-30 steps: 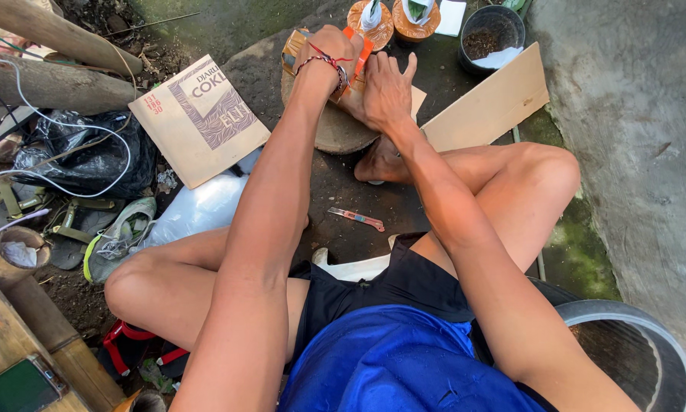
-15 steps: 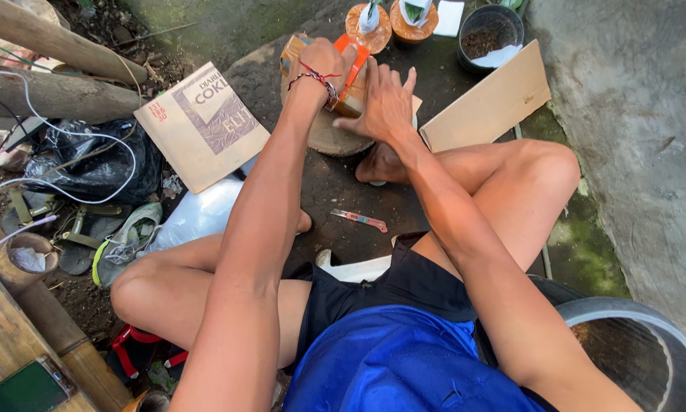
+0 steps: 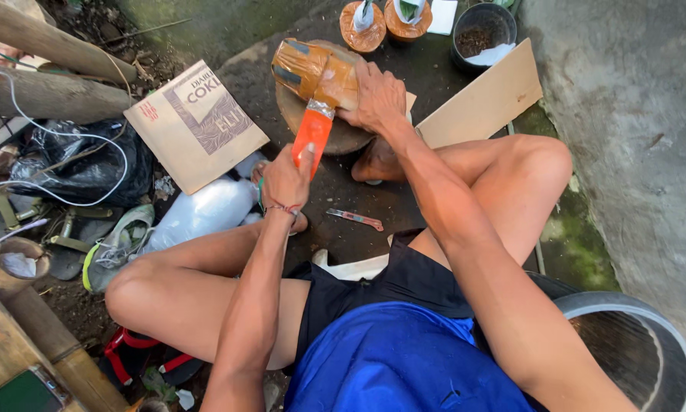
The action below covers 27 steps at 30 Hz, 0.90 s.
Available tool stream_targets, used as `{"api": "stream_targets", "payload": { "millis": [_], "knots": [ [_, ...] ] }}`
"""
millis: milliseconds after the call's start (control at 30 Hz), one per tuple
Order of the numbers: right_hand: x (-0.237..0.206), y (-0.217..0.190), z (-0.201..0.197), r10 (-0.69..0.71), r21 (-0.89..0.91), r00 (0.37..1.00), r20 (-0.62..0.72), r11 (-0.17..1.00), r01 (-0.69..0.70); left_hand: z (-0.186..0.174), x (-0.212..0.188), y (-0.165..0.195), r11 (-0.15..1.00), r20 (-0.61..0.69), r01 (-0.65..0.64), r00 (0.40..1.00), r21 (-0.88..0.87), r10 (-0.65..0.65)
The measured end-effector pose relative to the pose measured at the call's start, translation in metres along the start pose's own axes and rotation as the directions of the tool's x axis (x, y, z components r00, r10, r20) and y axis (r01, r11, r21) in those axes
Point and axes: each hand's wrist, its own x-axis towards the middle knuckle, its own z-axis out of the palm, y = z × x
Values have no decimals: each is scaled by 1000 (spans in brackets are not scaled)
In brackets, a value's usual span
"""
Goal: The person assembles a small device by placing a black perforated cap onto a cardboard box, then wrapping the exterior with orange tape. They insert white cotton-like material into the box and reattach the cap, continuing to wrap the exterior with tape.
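We see open dark ground (image 3: 373, 194) between our knees, broken only by a small knife (image 3: 356, 220) lying there. Ahead, the round wooden block (image 3: 343, 133) blocks the way; a cardboard sheet (image 3: 484, 103) crowds its right side, a printed box (image 3: 194, 126) and a white plastic bag (image 3: 201, 214) hem in the left.

Wrapped package (image 3: 308, 69): orange-brown, taped, on the round wooden block, top centre.
Printed card (image 3: 194, 126): flat, tan square with dark lettering, on the ground left of the block.
Plain cardboard sheet (image 3: 484, 99): tan rectangle, right.
White plastic bag (image 3: 201, 214): possibly filled, below the card.
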Motion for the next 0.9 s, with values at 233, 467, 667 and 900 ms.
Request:
{"api": "stream_targets", "payload": {
  "millis": [233,467,667,900],
  "knots": [
    [49,34,-30,-185,271,856,482,961,55,19,12,11,995,-35,8,999,95,-4],
    [46,-6,-41,-98,-84,945,312,988,130,34,107,36,990,-91,130,988,56,-125],
    [44,1,-24,89,-125,963,253,990,-59,52,130,50,988,-49,35,998,153,-28],
    [48,16,-19,25,-95,958,286,995,3,5,40,16,989,3,-39,999,145,39]
  ]
}}
